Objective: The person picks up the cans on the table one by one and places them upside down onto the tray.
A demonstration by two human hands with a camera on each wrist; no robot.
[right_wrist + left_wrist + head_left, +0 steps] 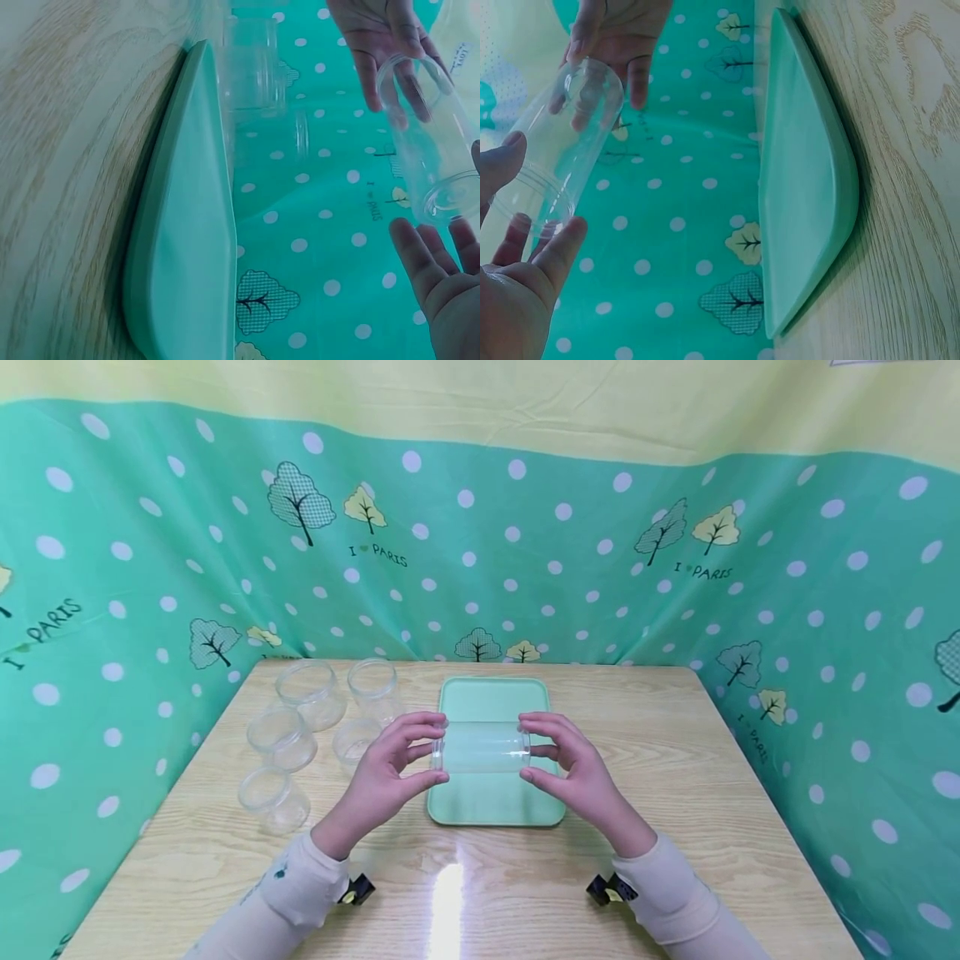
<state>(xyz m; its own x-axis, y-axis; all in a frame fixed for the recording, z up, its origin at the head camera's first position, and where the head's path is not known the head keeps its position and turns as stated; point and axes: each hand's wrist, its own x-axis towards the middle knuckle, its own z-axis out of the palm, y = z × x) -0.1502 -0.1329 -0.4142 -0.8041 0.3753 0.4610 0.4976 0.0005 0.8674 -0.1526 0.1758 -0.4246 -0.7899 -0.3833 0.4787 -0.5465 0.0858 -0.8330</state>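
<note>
A clear, straight-sided jar [483,747] lies sideways in the air between both hands, above the pale green tray [495,802]. At its left end my left hand [390,768] grips the rim, fingers on the far side and thumb nearer me. My right hand [573,768] holds the opposite end the same way. Seen from the left wrist, the see-through wall of the jar [566,142] spans the gap between the hands, well apart from the tray [802,172]. The jar looks empty, and no lid shows on it.
Several clear jars of different sizes stand at the table's left, among them a wide one [311,693] and a tall one [375,693] at the back and a small one [275,800] in front. A dotted green curtain [510,560] encloses the wooden table [645,710].
</note>
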